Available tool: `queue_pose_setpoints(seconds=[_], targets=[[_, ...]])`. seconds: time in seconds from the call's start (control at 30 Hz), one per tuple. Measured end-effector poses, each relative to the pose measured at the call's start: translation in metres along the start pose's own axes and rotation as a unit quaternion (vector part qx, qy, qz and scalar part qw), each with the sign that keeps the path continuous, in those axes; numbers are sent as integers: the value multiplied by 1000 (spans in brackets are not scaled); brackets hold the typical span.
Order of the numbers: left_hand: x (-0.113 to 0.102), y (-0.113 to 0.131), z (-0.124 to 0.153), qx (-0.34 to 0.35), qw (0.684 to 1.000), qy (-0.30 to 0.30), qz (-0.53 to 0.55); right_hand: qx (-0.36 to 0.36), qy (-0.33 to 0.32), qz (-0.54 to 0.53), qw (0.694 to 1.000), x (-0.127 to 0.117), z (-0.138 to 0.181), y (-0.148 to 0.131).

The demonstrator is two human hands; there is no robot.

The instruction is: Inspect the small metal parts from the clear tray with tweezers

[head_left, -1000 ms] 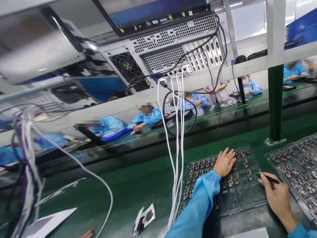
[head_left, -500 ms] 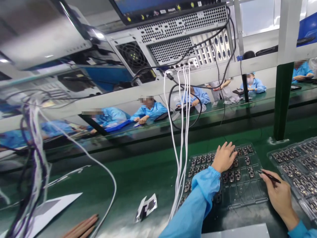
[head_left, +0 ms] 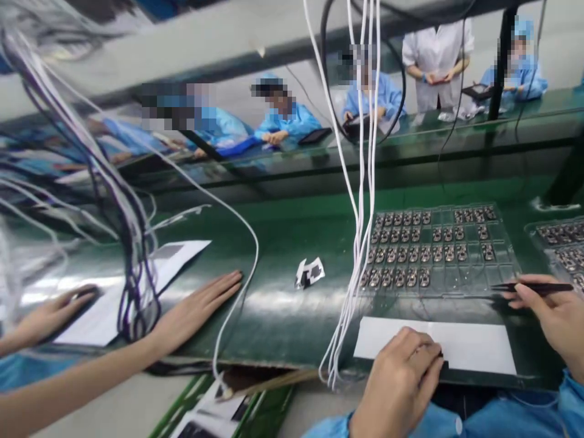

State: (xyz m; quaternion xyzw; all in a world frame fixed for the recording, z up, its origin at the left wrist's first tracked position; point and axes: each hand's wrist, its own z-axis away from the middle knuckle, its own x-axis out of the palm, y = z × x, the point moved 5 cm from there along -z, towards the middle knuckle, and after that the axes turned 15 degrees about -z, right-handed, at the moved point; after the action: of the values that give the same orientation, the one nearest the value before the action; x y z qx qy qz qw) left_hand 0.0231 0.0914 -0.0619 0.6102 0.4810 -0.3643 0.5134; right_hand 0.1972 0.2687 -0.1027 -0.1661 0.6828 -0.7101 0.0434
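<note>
Head view. The left hand (head_left: pixel 401 380), at 6 o'clock, rests knuckles-up with fingers curled together on the near edge of a flat white card (head_left: pixel 460 345); whether it pinches the card cannot be told. The right hand (head_left: pixel 554 319), at 4 o'clock, is clamped on slim black tweezers (head_left: pixel 533 286) whose tips point toward 9 o'clock, just beside the near edge of the component tray (head_left: pixel 506 255). This tray, a thin clear moulded sheet of square pockets, lies on the glossy green belt (head_left: pixel 283 304); small metallic parts fill most of its rows, while the near row and right-hand pockets look bare. A second tray (head_left: pixel 563 243) sits at 3 o'clock.

Risks, as judged: the white cables (head_left: pixel 360 231) hang across the tray's left edge, and a forearm sweep could drag them and spill parts. The tweezer tips could nudge the light tray or scratch a part. A co-worker's hands (head_left: pixel 196 310), laid flat at 8 o'clock beside paper sheets (head_left: pixel 168 258), share the belt and could jolt it.
</note>
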Motion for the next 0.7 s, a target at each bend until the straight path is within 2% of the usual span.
queue_pose_setpoints(seconds=[0.13,0.23,0.4,0.57,0.7], targets=[[32,3,35,-14,1000,5,-4,109,-156,15,982,28,29,5],[45,7,44,-21,999,5,-31,157,-228,18,961,53,41,15],[50,9,42,-35,997,-19,-70,199,-277,24,940,75,44,33],[50,9,41,-33,996,-26,-75,213,-290,52,932,74,44,46],[50,8,42,-29,996,-12,-78,193,-311,88,926,73,45,48]])
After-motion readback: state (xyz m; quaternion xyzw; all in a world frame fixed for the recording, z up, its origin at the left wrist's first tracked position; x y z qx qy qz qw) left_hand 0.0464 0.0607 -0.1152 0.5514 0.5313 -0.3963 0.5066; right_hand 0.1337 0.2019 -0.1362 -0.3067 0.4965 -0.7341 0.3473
